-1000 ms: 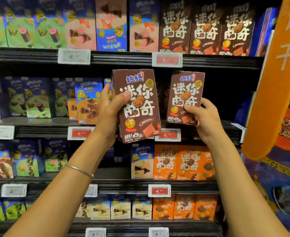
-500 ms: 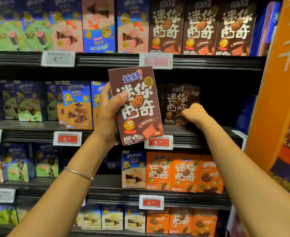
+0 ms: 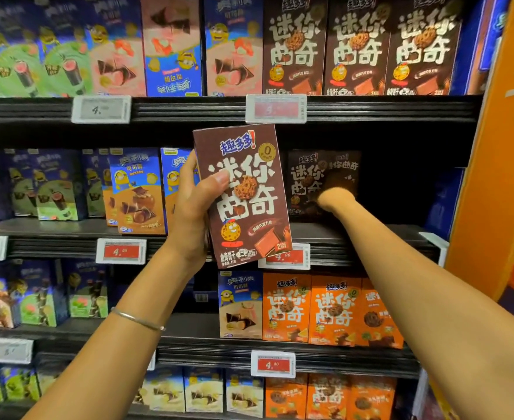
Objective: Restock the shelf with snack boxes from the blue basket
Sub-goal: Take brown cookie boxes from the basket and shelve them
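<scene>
Snack box (image 3: 243,195) held upright by the left hand (image 3: 192,213), thumb across its front, ready before the middle shelf (image 3: 370,237). Right hand (image 3: 336,199) reaches deep to a second box (image 3: 305,180), likely seating it; shadow hides its fingers, grip cannot be told.

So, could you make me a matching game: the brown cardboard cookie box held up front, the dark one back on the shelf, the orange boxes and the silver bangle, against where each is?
Things: 1 brown cardboard cookie box; 2 dark brown box in shadow; 3 orange cardboard boxes; 4 thin silver bangle.
Places: A around the left wrist; B one shelf below the middle shelf; C gripped by the left hand; D far back on the middle shelf, at the right hand.
Pairs: 1-C; 2-D; 3-B; 4-A.
</scene>
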`<action>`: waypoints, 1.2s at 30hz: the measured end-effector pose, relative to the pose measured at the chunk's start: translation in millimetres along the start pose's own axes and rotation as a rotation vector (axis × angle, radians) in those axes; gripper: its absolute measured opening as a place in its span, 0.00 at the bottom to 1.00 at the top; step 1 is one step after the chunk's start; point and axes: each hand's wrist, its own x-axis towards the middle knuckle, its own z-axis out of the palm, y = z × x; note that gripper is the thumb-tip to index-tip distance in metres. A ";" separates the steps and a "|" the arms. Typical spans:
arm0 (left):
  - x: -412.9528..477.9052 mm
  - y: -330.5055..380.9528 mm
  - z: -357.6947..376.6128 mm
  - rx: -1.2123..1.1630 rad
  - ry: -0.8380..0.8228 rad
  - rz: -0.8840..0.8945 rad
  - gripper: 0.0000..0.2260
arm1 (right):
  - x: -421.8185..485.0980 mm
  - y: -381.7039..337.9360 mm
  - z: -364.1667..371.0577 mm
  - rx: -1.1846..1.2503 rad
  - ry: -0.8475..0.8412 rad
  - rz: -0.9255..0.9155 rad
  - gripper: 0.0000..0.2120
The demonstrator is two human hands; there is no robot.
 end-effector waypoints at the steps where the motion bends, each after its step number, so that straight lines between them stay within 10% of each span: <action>1: -0.2 -0.4 -2.1 0.008 -0.001 -0.001 0.45 | 0.1 -1.1 1.1 -0.015 -0.008 -0.001 0.20; 12: -2.7 -1.9 -14.6 0.038 -0.027 -0.023 0.45 | -7.1 -4.7 4.2 0.047 0.025 0.016 0.21; 18: -4.6 -0.5 -13.1 0.033 -0.025 -0.031 0.45 | -59.5 -14.4 -8.0 0.564 0.372 -0.084 0.12; 25: -7.3 -3.2 6.1 0.051 -0.067 -0.032 0.46 | -178.4 -22.9 -29.2 1.162 -0.145 -0.548 0.30; 36: -5.0 -12.7 29.6 0.147 -0.002 0.015 0.57 | -218.0 -4.9 -32.2 1.131 -0.025 -0.559 0.26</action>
